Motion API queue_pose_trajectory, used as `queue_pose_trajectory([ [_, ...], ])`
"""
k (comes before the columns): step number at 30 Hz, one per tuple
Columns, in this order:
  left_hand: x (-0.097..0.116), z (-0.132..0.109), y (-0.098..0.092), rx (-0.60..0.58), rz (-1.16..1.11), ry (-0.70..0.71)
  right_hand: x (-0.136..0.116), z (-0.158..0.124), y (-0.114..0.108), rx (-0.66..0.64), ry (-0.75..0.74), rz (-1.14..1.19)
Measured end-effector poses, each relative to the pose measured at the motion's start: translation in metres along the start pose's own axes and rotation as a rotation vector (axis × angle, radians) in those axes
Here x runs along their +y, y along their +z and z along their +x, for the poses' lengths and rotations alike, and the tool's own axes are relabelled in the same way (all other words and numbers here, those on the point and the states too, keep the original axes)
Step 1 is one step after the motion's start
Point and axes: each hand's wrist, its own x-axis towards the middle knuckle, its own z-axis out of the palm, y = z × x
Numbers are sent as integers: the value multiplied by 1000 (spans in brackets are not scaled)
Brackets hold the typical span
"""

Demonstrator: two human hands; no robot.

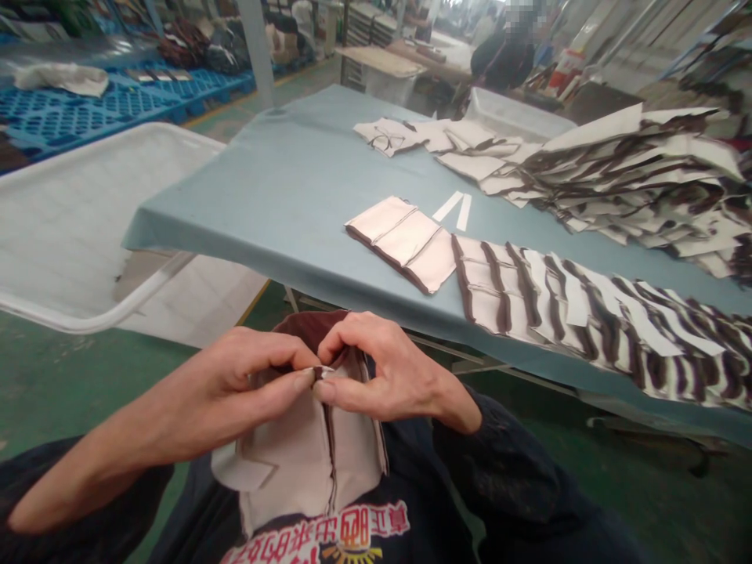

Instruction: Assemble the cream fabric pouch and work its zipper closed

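Hands meet low in the frame, over the lap and in front of the blue-grey cloth-covered worktable (276, 188). We note the left hand (235, 392) with thumb and forefinger pressed together on the top edge of a beige fabric piece with a dark brown seam (317, 454); the right hand (376, 368) pinches the same edge from the other side, its fingertips touching those of the left. The piece hangs down from the pinch, seam running roughly vertical, with a small beige flap sticking out at its lower left, and it lies against a dark garment with red printed lettering (329, 540). On the table, just beyond the hands, we see a flat stack of pinkish-beige folded panels (403, 239), and touching its right end a long overlapped row of white and brown pieces (587, 309) running to the right edge. Two white strips in a V (453, 210) lie just behind the stack. A loose heap of white and brown pieces (616, 172) covers the far right of the table. A white plastic tray (76, 227) stands left of the table. Another person in dark clothing (505, 55) is at the far end.
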Motion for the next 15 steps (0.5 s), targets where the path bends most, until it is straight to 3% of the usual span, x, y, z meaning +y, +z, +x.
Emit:
queue_pose_trajectory([
  [9,-3,-3,0,12,37,43,11,2,9,-11,-90,-160],
  [15,2,3,-9,11,237,147,-1,5,8,-74,26,-321],
])
